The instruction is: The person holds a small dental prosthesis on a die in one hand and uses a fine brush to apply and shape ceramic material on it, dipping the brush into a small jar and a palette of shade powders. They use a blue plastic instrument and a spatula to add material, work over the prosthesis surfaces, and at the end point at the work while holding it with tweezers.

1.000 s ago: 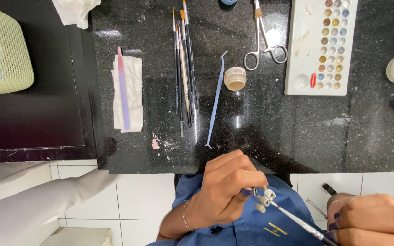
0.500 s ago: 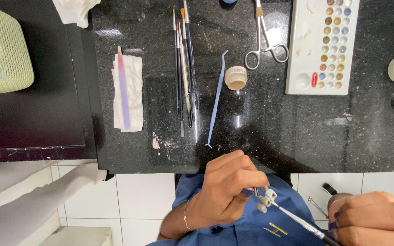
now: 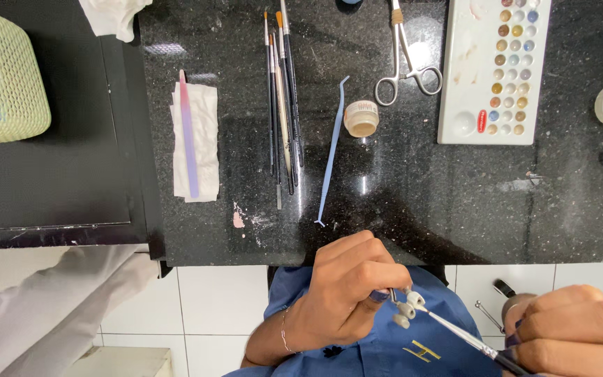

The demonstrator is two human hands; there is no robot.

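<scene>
One small piece (image 3: 405, 311) at left hand (image 3: 343, 293) fingertips.

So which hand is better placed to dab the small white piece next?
Probably the right hand: it holds the brush with its tip already against the small white piece. The left hand is busy gripping that piece's holder.

On the black surface (image 3: 455, 195) lie brushes (image 3: 282, 98), scissors (image 3: 406, 63), a palette (image 3: 495, 70), a small jar (image 3: 361, 118) and a tissue (image 3: 197, 143).
</scene>
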